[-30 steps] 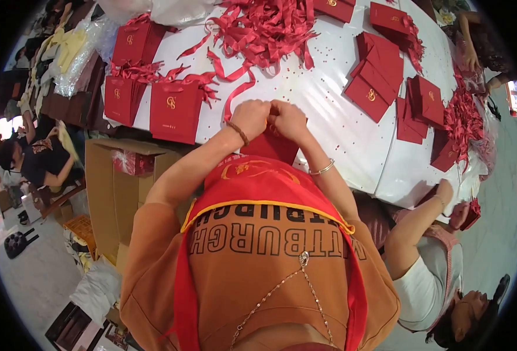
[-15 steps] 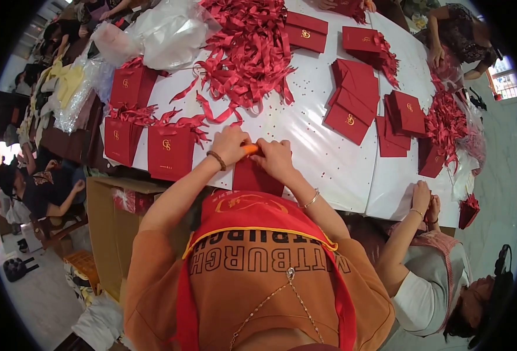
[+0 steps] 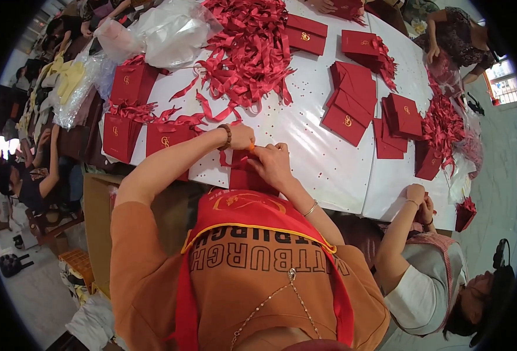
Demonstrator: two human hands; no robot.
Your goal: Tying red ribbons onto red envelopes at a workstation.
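At the table's near edge, a flat red paper bag [image 3: 246, 176] lies below my two hands, partly covered by them. My left hand [image 3: 244, 136] is closed above its top edge, fingers curled out of sight. My right hand [image 3: 274, 162] is beside it, its fingers bent and pressed together over the bag's upper right part. A small orange piece [image 3: 251, 147] shows where the fingertips meet; its kind is too hidden to tell. A strip of red ribbon [image 3: 222, 158] hangs by the bag's left side.
Red bags with ribbon handles [image 3: 166, 140] stand on the left, partly behind my left forearm. A heap of red ribbons [image 3: 249, 52] and clear plastic [image 3: 176, 35] lie farther back. More red bags [image 3: 349, 105] are stacked at right. A co-worker's hands [image 3: 420, 202] work at the right edge.
My left forearm has swung up and outward, and its wrist has turned over the bag. Less of the orange piece shows. My right hand has shifted slightly.
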